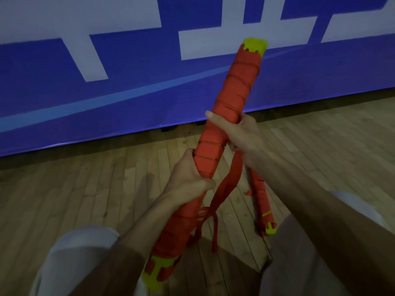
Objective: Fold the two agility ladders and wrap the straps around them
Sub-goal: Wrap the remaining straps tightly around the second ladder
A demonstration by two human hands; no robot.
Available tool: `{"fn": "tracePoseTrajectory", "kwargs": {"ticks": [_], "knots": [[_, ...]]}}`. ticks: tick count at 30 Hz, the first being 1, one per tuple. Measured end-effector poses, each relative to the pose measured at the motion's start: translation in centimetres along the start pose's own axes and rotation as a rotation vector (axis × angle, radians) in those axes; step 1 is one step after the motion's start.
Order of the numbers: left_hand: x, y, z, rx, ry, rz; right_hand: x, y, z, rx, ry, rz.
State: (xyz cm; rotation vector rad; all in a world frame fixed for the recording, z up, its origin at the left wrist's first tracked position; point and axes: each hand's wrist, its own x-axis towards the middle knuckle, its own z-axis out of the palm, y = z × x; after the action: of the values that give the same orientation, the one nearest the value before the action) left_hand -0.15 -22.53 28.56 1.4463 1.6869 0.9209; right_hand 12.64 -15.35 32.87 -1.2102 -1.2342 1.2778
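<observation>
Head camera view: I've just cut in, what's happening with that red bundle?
A person holds one folded ladder tilted up off the wooden floor. The left hand grips it low, and the right hand grips it higher, thumb across the wraps. Most of it is bound in red strap, but a loose strap tail hangs below the right hand. A second ladder lies wrapped by the person's right leg.

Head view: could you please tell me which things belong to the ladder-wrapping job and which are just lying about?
Job: held ladder bundle, gripped by left hand and right hand; loose strap hanging from it; second wrapped ladder below the right forearm.
Just there: blue banner; wooden floor.
</observation>
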Motion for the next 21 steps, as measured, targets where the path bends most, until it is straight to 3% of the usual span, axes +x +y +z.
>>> {"fn": "tracePoseTrajectory", "kwargs": {"ticks": [4, 7, 9, 12, 14, 18, 21], "knots": [[-0.3, 0.6, -1.1, -0.356, -0.204, 0.050, -0.9, -0.1, 0.2, -0.141, 0.072, -0.372], [-0.6, 1.1, -2.2, -0.495, -0.349, 0.099, -0.6, -0.2, 0.0, -0.144, 0.078, -0.539], [-0.8, 1.2, -2.7, -0.530, -0.400, 0.112, 0.1, 0.1, 0.0, -0.079, -0.001, -0.489], [-1.1, 0.9, -2.7, -0.533, -0.458, 0.062, 0.1, 0.4, 0.4, 0.080, -0.294, -0.182], [-0.9, 0.4, -2.7, -0.541, -0.488, -0.002, -0.2, 0.6, 0.4, 0.054, -0.385, -0.123], [-0.6, 0.1, -2.6, -0.553, -0.544, -0.057, -0.5, 0.1, 0.1, -0.046, -0.325, -0.102], [-0.4, 0.6, -1.7, -0.409, -0.440, -0.072, -0.1, 0.1, 0.3, -0.020, -0.235, -0.098]]}}
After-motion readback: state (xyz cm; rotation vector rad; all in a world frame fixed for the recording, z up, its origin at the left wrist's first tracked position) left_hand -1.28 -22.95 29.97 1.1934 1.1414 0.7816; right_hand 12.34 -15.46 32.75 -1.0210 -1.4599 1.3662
